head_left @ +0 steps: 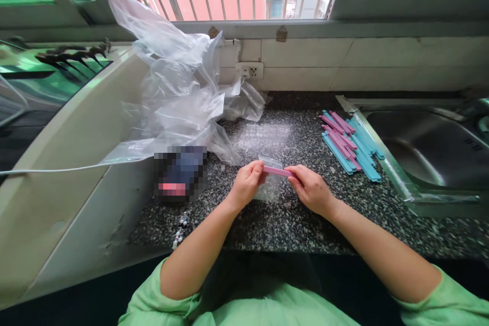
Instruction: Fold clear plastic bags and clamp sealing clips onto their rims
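Both my hands are clamped on one slim pink strip [278, 171], held level, just up from the middle of the front edge of the speckled stone countertop [305, 234]. Left hand [246, 183]: thumb and curled fingers pinched on its left end. Right hand [311, 188]: thumb and fingers closed on its right end. Small clear plastic bag [270, 191] right behind and below the strip; can't tell if my left fingers touch it too.

Loose pile of pink and light-blue strips [339, 138] toward the countertop's right side, just beside the left rim of the steel sink [420, 142]. Big crumpled clear plastic sheeting [171, 91] fills the back left corner, near the wall socket [250, 70]. Dark phone-like device [181, 175], pixelated, near the left edge. String of pale beads [179, 235] at the front left corner, near my left forearm.
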`<state>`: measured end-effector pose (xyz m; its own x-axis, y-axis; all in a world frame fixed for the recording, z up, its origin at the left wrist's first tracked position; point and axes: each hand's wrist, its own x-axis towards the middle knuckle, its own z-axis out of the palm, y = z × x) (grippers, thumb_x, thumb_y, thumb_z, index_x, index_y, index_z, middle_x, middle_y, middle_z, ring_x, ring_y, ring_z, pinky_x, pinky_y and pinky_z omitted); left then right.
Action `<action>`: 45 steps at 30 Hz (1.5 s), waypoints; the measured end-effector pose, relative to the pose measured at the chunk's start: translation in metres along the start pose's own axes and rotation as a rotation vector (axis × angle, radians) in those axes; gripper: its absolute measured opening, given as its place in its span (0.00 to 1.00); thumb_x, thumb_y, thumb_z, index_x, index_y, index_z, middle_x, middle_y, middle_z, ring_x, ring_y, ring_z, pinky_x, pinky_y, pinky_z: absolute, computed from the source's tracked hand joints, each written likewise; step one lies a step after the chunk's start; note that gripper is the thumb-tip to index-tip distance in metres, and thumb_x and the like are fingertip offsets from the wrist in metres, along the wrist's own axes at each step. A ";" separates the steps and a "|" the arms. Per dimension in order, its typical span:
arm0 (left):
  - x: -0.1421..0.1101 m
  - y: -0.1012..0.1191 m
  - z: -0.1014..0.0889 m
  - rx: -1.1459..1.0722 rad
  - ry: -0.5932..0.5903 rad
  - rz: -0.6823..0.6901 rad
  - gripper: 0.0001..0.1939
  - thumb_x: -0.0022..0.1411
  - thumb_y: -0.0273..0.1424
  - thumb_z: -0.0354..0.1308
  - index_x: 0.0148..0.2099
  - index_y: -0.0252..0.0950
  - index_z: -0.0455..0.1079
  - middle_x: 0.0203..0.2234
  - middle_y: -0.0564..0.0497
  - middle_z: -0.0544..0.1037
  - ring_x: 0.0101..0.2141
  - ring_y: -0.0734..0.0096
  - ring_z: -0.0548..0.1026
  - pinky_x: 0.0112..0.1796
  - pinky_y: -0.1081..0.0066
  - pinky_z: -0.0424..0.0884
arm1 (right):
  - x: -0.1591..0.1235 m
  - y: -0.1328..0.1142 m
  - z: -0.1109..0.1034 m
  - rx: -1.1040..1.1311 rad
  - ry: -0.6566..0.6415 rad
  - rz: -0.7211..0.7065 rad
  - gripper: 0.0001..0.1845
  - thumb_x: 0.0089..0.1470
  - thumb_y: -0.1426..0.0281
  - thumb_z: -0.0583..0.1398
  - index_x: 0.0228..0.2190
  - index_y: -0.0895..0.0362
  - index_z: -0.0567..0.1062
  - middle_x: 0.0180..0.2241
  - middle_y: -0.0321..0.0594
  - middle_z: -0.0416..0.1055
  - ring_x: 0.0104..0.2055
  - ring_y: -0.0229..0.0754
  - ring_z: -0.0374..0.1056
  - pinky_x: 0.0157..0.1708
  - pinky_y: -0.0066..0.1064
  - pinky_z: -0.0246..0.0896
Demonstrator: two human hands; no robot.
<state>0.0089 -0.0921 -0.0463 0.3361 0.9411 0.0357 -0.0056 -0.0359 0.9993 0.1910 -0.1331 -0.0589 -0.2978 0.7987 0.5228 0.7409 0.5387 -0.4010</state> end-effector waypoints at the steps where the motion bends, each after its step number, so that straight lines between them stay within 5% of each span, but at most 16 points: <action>1: 0.000 -0.002 0.001 -0.015 -0.005 -0.001 0.27 0.53 0.55 0.47 0.20 0.35 0.58 0.14 0.56 0.60 0.17 0.78 0.57 0.21 0.74 0.53 | -0.001 0.000 0.001 -0.023 -0.024 -0.003 0.09 0.59 0.69 0.51 0.38 0.58 0.68 0.31 0.43 0.71 0.33 0.41 0.68 0.33 0.31 0.64; 11: 0.001 -0.010 0.003 -0.040 0.034 -0.002 0.28 0.53 0.56 0.47 0.22 0.35 0.60 0.13 0.56 0.61 0.16 0.79 0.58 0.19 0.74 0.54 | -0.004 0.002 0.004 -0.161 -0.029 -0.082 0.13 0.61 0.67 0.46 0.32 0.57 0.66 0.24 0.40 0.69 0.25 0.39 0.65 0.26 0.28 0.58; 45: 0.003 -0.017 0.011 -0.298 0.117 -0.136 0.26 0.46 0.55 0.55 0.23 0.33 0.64 0.14 0.54 0.66 0.16 0.79 0.60 0.19 0.75 0.57 | -0.004 0.007 0.003 -0.117 -0.014 -0.097 0.11 0.61 0.67 0.46 0.33 0.56 0.66 0.25 0.40 0.68 0.27 0.40 0.66 0.28 0.29 0.61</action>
<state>0.0204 -0.0924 -0.0630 0.2423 0.9633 -0.1151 -0.2485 0.1763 0.9524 0.1955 -0.1318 -0.0655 -0.3791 0.7485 0.5441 0.7731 0.5793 -0.2582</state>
